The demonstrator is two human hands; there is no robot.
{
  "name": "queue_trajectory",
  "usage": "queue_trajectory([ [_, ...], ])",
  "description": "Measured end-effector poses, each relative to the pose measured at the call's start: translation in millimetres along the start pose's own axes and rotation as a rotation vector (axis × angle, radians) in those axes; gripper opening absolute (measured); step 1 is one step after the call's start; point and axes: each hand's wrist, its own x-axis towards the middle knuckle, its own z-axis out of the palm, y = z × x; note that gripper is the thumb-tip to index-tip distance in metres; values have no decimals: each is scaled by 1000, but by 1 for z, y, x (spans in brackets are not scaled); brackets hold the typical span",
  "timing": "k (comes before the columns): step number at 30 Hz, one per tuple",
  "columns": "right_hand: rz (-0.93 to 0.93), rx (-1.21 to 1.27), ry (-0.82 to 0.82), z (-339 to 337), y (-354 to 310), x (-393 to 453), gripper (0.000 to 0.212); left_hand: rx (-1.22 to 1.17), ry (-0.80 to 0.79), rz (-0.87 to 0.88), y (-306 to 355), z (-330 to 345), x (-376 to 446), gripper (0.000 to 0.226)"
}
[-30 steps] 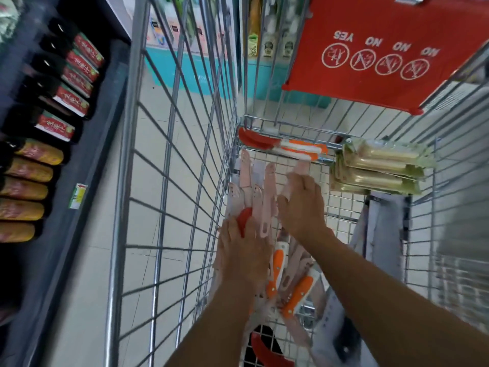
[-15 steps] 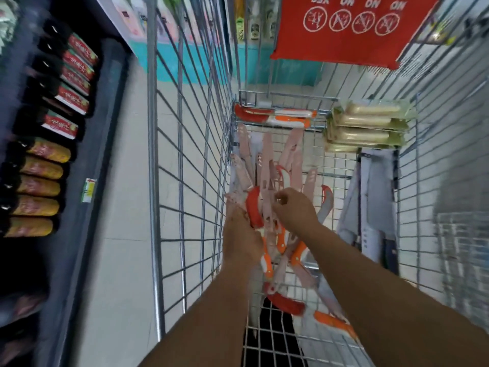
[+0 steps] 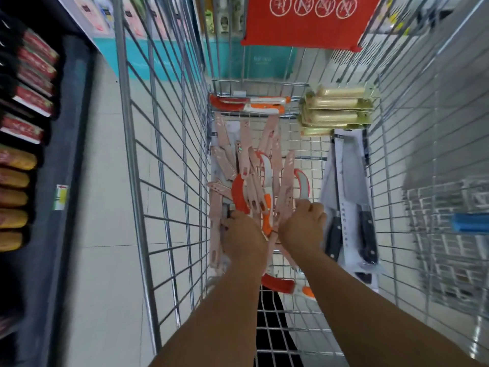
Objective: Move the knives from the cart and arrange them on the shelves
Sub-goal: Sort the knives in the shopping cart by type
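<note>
Step in hand, as I read it: gathering a bunch of knives out of the cart (image 3: pixel 169 181), nothing on the shelves yet.

Both hands are down in the pile of pink sheathed knives (image 3: pixel 248 165), which lies on the cart floor against the left wall, mid-depth. Left hand (image 3: pixel 244 234) has its fingers curled down over the near ends of the pile at the left side; exactly what they close on is hidden under the hand. Right hand (image 3: pixel 304 223) is curled too, fingers closed round the near end of the curved red-edged knife (image 3: pixel 301 181) at the pile's right edge.

Orientation: the pink knives' long axes run mostly near-to-far, fanned slightly, tips pointing far. Orange-handled knives (image 3: pixel 267 215) mixed in between the hands, same rough axis. Two more orange/red ones (image 3: pixel 248 104) lie crosswise, left-right, at the far wall. Black-handled cleavers in packaging (image 3: pixel 346 202) sit right of the pile, handles near.

Next move likely calls for squeezing the fan into one bundle, all tips one way, then lifting straight up clear of the wire sides. Loose pieces could slip out of the bundle.

Shelf with bottles (image 3: pixel 29 102) at far left.
</note>
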Motion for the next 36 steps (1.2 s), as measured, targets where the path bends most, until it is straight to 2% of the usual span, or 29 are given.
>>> queue_trajectory([
  [5,53,9,-59,7,14,8,38,132,-2,16,3,7,-1,29],
  [9,91,15,-95,6,18,11,38,32,-14,-32,5,8,3,30],
  [13,174,144,-136,3,17,16,49,-22,-46,-95,8,7,10,34],
  [15,198,189,-161,3,19,16,44,-32,-84,-119,6,8,13,30],
  [18,144,176,-167,1,21,12,34,-67,-143,-118,2,3,9,28],
  [21,80,196,-135,-7,16,5,25,-202,-162,-131,-4,-8,3,25],
  [24,-23,246,-127,-16,5,-2,18,-325,-84,-129,-7,-26,-5,13],
  [28,-161,279,-66,-35,-14,-4,23,-525,63,-24,5,-52,-8,5],
  [33,-297,341,68,-71,-48,18,30,-779,38,-36,44,-66,12,20],
  [36,-374,305,63,-89,-74,49,36,-886,39,-69,68,-72,33,35],
])
